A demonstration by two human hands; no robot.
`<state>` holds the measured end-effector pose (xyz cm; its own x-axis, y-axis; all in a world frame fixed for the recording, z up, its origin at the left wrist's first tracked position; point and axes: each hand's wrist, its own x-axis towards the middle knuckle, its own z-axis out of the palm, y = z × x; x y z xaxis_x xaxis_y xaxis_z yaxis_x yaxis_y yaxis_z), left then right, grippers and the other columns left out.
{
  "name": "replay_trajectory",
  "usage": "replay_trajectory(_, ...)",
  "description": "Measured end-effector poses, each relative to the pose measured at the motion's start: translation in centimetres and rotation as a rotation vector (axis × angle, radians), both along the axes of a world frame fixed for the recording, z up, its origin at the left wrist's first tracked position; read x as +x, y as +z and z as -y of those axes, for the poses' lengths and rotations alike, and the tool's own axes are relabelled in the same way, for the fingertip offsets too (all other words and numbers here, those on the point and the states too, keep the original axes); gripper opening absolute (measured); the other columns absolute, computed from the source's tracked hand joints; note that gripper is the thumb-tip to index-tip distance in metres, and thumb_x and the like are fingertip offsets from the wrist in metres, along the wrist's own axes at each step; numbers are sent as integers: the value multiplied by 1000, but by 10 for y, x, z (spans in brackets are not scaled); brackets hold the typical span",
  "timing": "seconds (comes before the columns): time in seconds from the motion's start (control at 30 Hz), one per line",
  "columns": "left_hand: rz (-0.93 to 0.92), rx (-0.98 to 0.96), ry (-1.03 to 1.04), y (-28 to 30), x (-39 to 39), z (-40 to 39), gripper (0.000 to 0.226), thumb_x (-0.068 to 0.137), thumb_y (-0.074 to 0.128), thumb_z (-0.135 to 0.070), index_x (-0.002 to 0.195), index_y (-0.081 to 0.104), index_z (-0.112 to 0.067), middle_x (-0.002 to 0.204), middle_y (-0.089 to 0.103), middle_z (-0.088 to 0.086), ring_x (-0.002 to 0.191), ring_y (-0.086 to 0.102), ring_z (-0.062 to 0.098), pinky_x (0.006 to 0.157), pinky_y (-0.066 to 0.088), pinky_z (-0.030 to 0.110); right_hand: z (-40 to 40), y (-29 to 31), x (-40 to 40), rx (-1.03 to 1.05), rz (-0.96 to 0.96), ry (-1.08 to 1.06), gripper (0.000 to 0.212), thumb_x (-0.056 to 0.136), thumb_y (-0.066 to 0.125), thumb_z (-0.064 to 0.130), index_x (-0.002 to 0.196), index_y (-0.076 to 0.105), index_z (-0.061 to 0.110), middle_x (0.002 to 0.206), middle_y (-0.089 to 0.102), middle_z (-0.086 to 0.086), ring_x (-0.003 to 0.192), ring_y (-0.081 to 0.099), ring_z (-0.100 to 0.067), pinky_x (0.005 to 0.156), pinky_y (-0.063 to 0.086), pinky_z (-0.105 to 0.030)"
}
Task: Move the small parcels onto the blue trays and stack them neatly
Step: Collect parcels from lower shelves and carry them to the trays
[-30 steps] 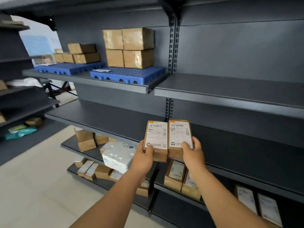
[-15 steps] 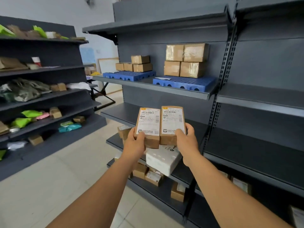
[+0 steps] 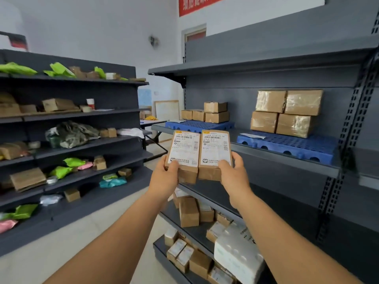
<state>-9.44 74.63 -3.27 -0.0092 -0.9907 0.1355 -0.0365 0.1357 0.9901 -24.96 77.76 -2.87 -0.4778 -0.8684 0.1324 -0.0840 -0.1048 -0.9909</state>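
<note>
From the head camera we see two bare forearms reaching forward in an aisle between dark grey shelving units. The left hand (image 3: 164, 177) grips the lower end of one small labelled parcel (image 3: 183, 155), thumb on its white shipping label, fingers hidden behind the box. The right hand (image 3: 235, 173) grips a second labelled parcel (image 3: 215, 153) in the same way. The two parcels sit side by side, edges touching, held up in the air in front of the right-hand shelf unit; their label print is too small for us to read.

Behind them, on a middle shelf, lies a far blue tray (image 3: 200, 126) carrying a few small cardboard boxes (image 3: 215, 112). To the right a nearer blue tray (image 3: 291, 145) holds four taped brown boxes (image 3: 287, 113) stacked two on two, with a slip of paper (image 3: 253, 136) on its bare left part.

Lower shelves hold loose parcels (image 3: 188, 215) and a white bubble-wrapped package (image 3: 239, 257), partly cut off by the frame. The left shelf unit (image 3: 86, 144) carries blurred green, pink and brown packets.
</note>
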Motion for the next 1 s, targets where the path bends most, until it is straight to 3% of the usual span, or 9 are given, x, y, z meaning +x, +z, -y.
replay_trajectory(0.17, 10, -36, 2, 33, 2, 79, 34, 99, 40, -32, 133, 42, -38, 119, 58, -9, 102, 56, 15, 92, 51, 37, 83, 28, -2, -46, 9, 21, 48, 95, 47, 23, 139, 33, 35, 118, 52, 7, 100, 50, -14, 75, 39, -30)
replay_trajectory(0.27, 9, -63, 17, 50, -1, 119, 38, 100, 39, -31, 137, 40, -35, 124, 55, -7, 114, 52, 18, 97, 48, 39, 125, 44, -7, -86, -19, 22, 52, 94, 49, 23, 142, 31, 35, 129, 52, 3, 102, 48, -13, 72, 39, -28)
replay_trajectory(0.4, 18, -82, 58, 66, -3, 168, 39, 99, 39, -30, 138, 42, -32, 122, 54, -5, 117, 52, 21, 101, 46, 45, 168, 59, -14, -110, -71, 0, 55, 94, 49, 20, 144, 29, 32, 137, 49, 2, 103, 45, -11, 80, 38, -30)
replay_trajectory(0.53, -8, -95, 32, 79, -4, 211, 32, 98, 41, -28, 127, 51, -29, 121, 61, -3, 110, 58, 21, 97, 50, 46, 202, 69, -26, -102, -102, -46, 50, 95, 47, 20, 142, 31, 31, 135, 51, 1, 100, 48, -14, 70, 40, -27)
replay_trajectory(0.7, 10, -50, 17, 90, -12, 267, 13, 97, 40, -27, 105, 51, -28, 113, 60, 0, 104, 57, 23, 96, 50, 45, 245, 76, -37, -53, -124, -127, 51, 96, 46, 23, 143, 31, 31, 134, 52, -1, 102, 51, -18, 79, 43, -34)
replay_trajectory(0.87, 73, -27, -31, 90, -23, 339, 35, 93, 42, -34, 120, 59, -19, 115, 64, 7, 105, 59, 29, 94, 51, 46, 297, 78, -37, 23, -106, -222, 50, 98, 44, 25, 145, 29, 29, 135, 51, -4, 103, 51, -20, 81, 47, -35)
replay_trajectory(1.0, 139, 16, -112, 80, -38, 410, 63, 72, 40, -50, 121, 60, -15, 116, 64, 14, 111, 57, 36, 97, 49, 50, 339, 77, -31, 88, -98, -334, 42, 97, 42, 27, 138, 37, 24, 126, 56, -5, 95, 55, -20, 80, 51, -37)
